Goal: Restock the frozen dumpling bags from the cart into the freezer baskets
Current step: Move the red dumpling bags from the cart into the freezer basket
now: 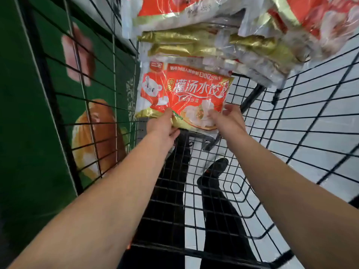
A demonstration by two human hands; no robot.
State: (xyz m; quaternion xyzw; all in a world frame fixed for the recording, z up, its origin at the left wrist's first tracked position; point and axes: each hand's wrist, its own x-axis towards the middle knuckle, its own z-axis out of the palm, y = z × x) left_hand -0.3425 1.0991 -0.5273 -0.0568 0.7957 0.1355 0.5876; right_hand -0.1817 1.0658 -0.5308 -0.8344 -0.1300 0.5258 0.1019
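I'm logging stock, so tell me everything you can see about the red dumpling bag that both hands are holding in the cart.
The red and gold glossy plastic dumpling bag lies front side up in the black wire cart, at the near end of a pile of similar bags. It shows white Chinese lettering, a cartoon white mouse, pictured dumplings and gold edges. It looks sealed and full. The left hand pinches its near left corner; the right hand grips its near right edge with curled fingers.
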